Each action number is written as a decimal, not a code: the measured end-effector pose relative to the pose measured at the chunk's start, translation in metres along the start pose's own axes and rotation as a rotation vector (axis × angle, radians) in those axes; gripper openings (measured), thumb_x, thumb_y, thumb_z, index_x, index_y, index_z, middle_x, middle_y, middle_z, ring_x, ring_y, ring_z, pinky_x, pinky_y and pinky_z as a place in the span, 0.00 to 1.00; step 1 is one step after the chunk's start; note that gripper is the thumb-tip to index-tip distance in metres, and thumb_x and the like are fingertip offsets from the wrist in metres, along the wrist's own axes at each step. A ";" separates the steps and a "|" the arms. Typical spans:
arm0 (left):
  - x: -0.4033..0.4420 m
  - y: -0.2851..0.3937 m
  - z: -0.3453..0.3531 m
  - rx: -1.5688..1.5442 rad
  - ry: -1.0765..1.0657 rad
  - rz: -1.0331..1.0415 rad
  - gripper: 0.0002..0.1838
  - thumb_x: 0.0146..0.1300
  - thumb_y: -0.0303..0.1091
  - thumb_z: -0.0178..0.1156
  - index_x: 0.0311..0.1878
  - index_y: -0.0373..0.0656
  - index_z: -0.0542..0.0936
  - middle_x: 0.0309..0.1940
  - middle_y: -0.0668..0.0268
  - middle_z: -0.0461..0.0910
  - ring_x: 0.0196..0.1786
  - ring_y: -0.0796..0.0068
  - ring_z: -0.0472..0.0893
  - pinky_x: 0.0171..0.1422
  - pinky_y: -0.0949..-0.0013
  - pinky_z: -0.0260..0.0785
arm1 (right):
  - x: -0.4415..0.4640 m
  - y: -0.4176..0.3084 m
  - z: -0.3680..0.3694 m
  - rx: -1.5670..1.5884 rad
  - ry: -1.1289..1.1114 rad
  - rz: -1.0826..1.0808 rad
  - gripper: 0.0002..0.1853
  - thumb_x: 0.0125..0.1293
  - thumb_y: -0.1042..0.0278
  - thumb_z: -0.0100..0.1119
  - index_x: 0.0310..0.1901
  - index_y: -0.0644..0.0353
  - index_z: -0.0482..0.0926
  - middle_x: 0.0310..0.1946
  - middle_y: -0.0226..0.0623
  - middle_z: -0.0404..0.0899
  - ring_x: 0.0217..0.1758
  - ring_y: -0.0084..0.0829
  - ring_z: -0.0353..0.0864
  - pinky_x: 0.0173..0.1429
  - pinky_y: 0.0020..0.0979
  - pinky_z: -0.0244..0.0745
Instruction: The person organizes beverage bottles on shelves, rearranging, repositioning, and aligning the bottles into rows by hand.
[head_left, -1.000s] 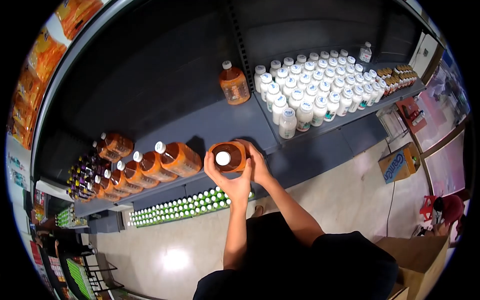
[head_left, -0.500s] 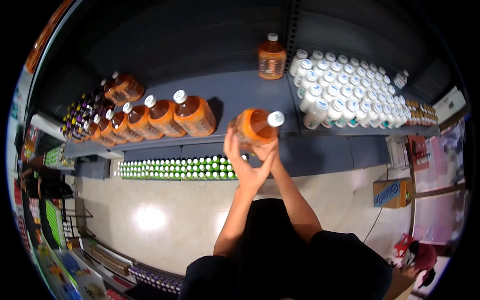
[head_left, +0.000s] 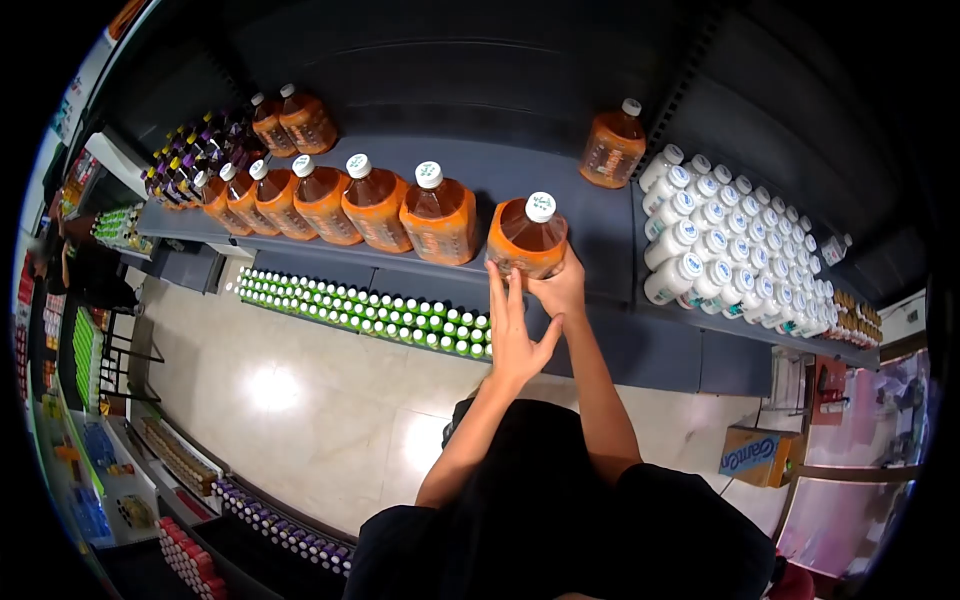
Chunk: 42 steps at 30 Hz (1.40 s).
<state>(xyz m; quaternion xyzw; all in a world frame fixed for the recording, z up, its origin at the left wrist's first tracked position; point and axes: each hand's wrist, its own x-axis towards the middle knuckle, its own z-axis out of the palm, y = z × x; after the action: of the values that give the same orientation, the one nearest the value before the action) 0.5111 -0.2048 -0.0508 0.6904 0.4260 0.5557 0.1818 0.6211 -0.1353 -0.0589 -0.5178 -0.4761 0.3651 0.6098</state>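
A large orange juice bottle (head_left: pixel 526 240) with a white cap stands upright at the front edge of the dark shelf (head_left: pixel 400 150). My right hand (head_left: pixel 560 292) is closed around its lower right side. The fingers of my left hand (head_left: pixel 515 335) are stretched out, their tips touching the lower front of the same bottle, with the thumb apart. To the left runs a row of matching orange bottles (head_left: pixel 440 228), the nearest separated from the held one by a small gap. Another orange bottle (head_left: pixel 613 150) stands farther back on the right.
White bottles (head_left: pixel 735 250) are packed in rows on the shelf's right side. Dark bottles (head_left: pixel 200 150) stand at the far left. Green bottles with white caps (head_left: pixel 380 315) line a lower shelf. A cardboard box (head_left: pixel 762 456) sits on the floor at right.
The bottle has gone from tilted in both hands to upright at the shelf edge. My left fingers have straightened against its front. The camera view has turned and shifted.
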 end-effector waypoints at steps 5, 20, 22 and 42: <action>0.010 -0.014 -0.003 0.082 0.069 -0.011 0.33 0.65 0.29 0.69 0.73 0.36 0.74 0.82 0.31 0.48 0.83 0.31 0.56 0.81 0.46 0.59 | 0.011 0.001 0.011 -0.062 -0.075 -0.005 0.43 0.45 0.70 0.88 0.66 0.63 0.77 0.58 0.40 0.86 0.59 0.30 0.86 0.63 0.33 0.80; 0.021 -0.031 -0.019 0.156 0.159 -0.079 0.19 0.66 0.25 0.65 0.61 0.37 0.81 0.74 0.46 0.65 0.74 0.45 0.70 0.76 0.49 0.63 | 0.017 -0.011 0.006 -0.103 -0.205 -0.014 0.47 0.49 0.69 0.86 0.71 0.64 0.70 0.62 0.46 0.84 0.67 0.38 0.83 0.70 0.38 0.78; 0.021 -0.036 -0.016 0.134 0.193 -0.060 0.19 0.66 0.25 0.64 0.61 0.37 0.81 0.72 0.47 0.66 0.72 0.46 0.71 0.75 0.50 0.64 | 0.019 -0.015 0.004 -0.101 -0.244 -0.002 0.48 0.50 0.72 0.85 0.73 0.65 0.68 0.64 0.45 0.82 0.69 0.35 0.80 0.73 0.36 0.75; 0.076 0.016 0.066 -0.233 0.168 0.281 0.16 0.64 0.20 0.65 0.55 0.36 0.78 0.56 0.50 0.76 0.58 0.52 0.79 0.64 0.55 0.72 | 0.053 -0.032 -0.074 0.104 -0.359 -0.138 0.62 0.55 0.81 0.68 0.87 0.47 0.38 0.83 0.55 0.53 0.86 0.55 0.53 0.86 0.52 0.47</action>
<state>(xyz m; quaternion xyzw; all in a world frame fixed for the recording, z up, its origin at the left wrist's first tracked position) 0.5794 -0.1390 -0.0129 0.6687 0.2720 0.6766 0.1449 0.7054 -0.1132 -0.0172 -0.3785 -0.5920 0.4329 0.5647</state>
